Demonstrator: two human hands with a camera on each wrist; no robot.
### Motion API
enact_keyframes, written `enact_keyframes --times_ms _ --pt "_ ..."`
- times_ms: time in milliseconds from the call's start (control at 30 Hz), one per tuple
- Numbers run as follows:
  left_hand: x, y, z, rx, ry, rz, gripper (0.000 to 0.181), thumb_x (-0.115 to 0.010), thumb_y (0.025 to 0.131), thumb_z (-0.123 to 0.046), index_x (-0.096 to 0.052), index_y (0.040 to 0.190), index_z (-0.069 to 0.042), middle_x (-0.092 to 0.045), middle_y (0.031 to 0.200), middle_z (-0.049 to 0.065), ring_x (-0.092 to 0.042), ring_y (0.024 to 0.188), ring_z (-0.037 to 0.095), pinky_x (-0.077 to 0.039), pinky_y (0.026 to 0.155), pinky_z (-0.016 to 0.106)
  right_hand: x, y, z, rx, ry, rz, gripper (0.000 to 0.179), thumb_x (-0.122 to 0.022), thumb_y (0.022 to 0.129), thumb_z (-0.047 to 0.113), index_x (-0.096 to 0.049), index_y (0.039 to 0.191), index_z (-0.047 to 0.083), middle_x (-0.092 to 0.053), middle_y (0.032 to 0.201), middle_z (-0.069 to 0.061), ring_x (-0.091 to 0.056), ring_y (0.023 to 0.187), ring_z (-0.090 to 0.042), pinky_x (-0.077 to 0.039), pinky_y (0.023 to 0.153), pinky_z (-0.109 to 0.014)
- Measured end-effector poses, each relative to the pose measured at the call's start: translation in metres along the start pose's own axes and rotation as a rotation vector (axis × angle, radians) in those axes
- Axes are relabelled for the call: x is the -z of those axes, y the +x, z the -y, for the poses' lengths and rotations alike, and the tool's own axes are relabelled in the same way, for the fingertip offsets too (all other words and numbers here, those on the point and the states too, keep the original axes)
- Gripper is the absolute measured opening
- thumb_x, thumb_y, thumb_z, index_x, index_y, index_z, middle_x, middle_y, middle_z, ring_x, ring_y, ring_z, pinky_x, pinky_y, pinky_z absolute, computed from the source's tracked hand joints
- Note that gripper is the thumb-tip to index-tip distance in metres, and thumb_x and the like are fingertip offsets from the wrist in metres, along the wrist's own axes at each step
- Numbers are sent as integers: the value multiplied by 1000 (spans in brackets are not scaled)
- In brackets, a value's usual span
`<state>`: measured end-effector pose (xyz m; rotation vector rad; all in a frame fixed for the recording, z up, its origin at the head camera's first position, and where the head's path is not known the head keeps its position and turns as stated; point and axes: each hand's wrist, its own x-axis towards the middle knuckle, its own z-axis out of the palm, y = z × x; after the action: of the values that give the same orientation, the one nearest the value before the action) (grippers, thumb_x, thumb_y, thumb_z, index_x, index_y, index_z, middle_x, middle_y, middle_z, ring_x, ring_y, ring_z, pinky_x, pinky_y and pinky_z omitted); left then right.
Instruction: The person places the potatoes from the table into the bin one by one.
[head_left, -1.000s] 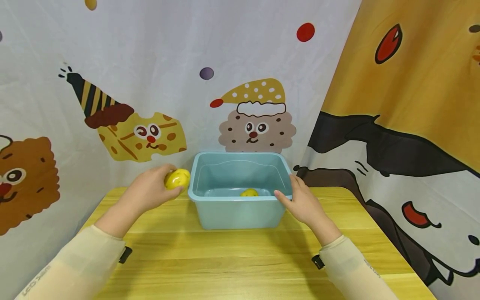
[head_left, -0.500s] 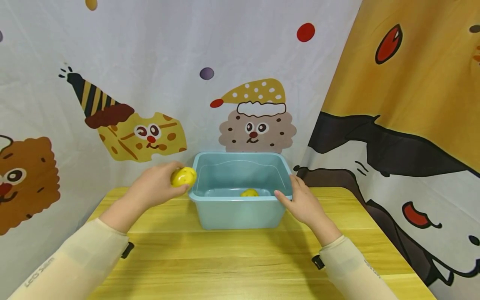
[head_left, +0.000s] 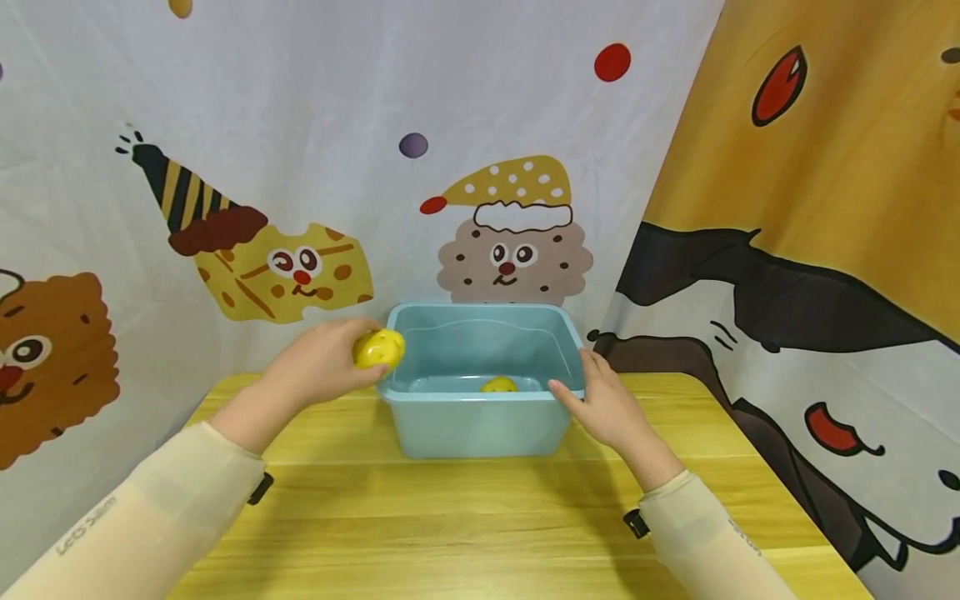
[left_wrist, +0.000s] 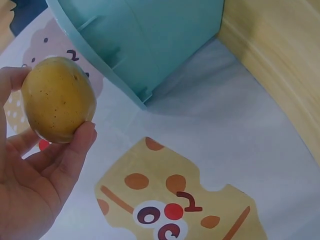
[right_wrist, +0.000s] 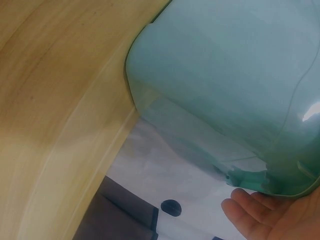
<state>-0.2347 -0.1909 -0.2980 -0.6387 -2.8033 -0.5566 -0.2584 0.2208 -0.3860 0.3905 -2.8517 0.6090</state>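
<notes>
My left hand (head_left: 322, 362) pinches a yellow potato (head_left: 379, 348) between thumb and fingertips, just over the left rim of a light blue plastic storage bin (head_left: 480, 429). In the left wrist view, the speckled potato (left_wrist: 59, 99) sits in the fingertips of the left hand (left_wrist: 42, 175), beside the bin's outer wall (left_wrist: 150, 50). A second potato (head_left: 498, 385) lies on the bin's floor, partly hidden by the near wall. My right hand (head_left: 611, 404) holds the bin's right near corner, thumb over the rim. In the right wrist view, the right hand's fingers (right_wrist: 255, 212) lie outside, under the rim.
The bin stands toward the back of a wooden table (head_left: 450, 525). Behind it hangs a white curtain (head_left: 315, 100) with cartoon prints. A printed yellow and white cloth (head_left: 787, 275) hangs on the right.
My left hand has moved right with the potato, from beside the bin to over its left rim. The right hand and the bin have stayed in place.
</notes>
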Motion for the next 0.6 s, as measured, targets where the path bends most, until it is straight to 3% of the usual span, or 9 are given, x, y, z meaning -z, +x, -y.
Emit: enact_keyframes --times_ms 400,600 --pt "2 9 -8 -70 -20 49 46 -76 84 -33 -63 120 -8 -62 88 -2 -53 72 16 -44 66 34 1 0 1 1 -1 -2 98 -43 97 68 -20 155 -7 -25 158 -29 -34 141 -47 -33 109 -65" --pt "3 12 -8 -75 -18 75 50 -77 84 -33 -63 123 -6 -65 95 2 -53 72 17 -44 64 33 2 0 1 3 2 4 98 -43 97 68 -20 155 -7 -25 158 -28 -34 141 -47 -33 109 -65"
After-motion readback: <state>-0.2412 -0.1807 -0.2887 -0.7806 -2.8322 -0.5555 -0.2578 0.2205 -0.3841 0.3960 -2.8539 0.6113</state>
